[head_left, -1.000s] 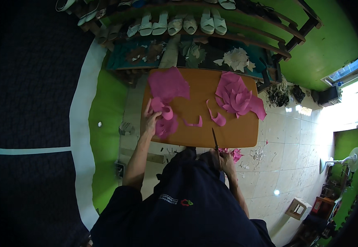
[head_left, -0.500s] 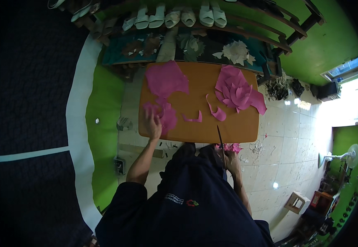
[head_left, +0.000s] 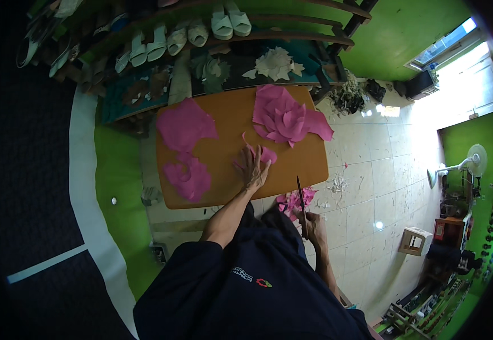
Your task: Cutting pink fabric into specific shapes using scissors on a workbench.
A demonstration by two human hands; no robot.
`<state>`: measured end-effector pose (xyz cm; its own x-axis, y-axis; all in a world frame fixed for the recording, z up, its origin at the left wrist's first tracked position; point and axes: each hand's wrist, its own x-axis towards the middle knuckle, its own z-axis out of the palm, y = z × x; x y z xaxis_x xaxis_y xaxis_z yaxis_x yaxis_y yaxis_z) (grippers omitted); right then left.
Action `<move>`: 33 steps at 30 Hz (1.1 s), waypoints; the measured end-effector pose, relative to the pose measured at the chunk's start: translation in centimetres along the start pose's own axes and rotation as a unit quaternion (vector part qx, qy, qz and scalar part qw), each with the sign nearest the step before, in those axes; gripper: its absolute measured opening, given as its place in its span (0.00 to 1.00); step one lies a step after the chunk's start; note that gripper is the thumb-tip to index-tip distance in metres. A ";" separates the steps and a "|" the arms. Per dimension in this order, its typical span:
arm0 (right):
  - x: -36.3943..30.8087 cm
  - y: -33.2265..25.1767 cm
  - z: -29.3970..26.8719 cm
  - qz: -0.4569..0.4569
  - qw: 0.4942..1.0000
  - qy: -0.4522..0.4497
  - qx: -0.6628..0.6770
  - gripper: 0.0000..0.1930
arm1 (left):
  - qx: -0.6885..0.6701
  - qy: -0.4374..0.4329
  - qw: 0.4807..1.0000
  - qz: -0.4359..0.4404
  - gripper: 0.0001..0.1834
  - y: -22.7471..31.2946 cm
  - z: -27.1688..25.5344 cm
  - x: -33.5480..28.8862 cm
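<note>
My left hand point(head_left: 253, 170) lies with its fingers spread over pink offcuts point(head_left: 267, 154) in the middle of the orange-brown table point(head_left: 223, 190). Part of these scraps is hidden under the palm. In my right hand point(head_left: 313, 226), off the table's near right corner, is a pair of scissors point(head_left: 300, 195), blades pointing away from me. At the left of the tabletop are a large pink sheet point(head_left: 185, 124) and, nearer, a cut-up pink piece point(head_left: 188, 180). Petal-shaped pink pieces point(head_left: 283, 120) are stacked at the far right, on more pink sheet.
Crumpled pink scraps point(head_left: 297, 201) sit below the table's near edge, with pale shreds point(head_left: 337, 183) on the tiled floor beside them. Beyond the table, a low bench holds pale cut pieces point(head_left: 274, 63), under a rack of sandals point(head_left: 155, 43). A white fan point(head_left: 473, 161) stands at the right.
My left hand has moved right, from the cut-up pink piece at the left to the offcuts in the middle. The scissors stay in my right hand. The view has turned and shifted.
</note>
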<state>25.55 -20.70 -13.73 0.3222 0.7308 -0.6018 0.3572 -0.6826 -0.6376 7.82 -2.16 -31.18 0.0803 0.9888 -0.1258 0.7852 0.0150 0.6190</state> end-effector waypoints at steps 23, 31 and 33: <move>0.8 9.0 -10.6 -0.142 0.981 0.002 -0.133 0.30 | -0.109 -0.001 0.975 0.194 0.18 4.6 5.6 -17.1; 1.9 5.6 -7.1 -0.184 0.963 -0.003 -0.197 0.31 | -0.239 0.309 0.912 -0.127 0.18 -7.3 -8.8 -7.0; 3.2 5.9 -5.3 -0.279 0.938 0.031 -0.202 0.28 | -0.212 0.320 0.914 -0.131 0.21 -10.7 -12.3 -4.1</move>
<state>33.31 -22.32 -16.86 0.0324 0.9809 -0.1917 0.7839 -0.1439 -0.6040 -8.46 -4.55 -27.81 -0.5586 0.8254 0.0820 0.4063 0.1861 0.8946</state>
